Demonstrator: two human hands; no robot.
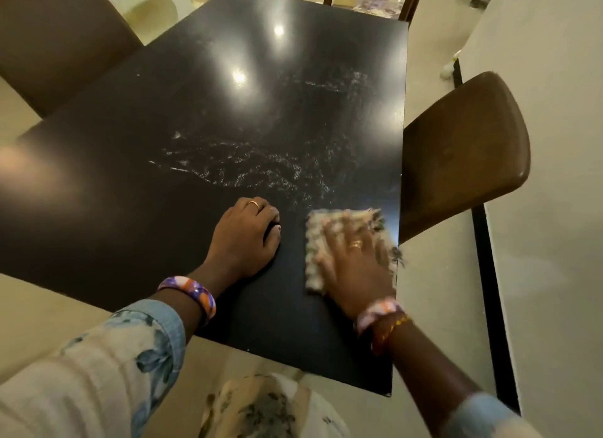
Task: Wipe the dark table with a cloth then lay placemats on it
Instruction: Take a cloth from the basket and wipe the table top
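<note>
Your right hand (354, 258) presses the cloth (329, 241) flat with spread fingers, close to the bench's (163, 143) right edge near its front corner, so the whole pad drags across the surface. Your left hand (243, 238) rests beside it on the bench, fingers loosely curled, holding nothing, likely bracing you. Wet streaks (261, 170) toward the middle suggest wiping is underway. No placemats visible.
</note>
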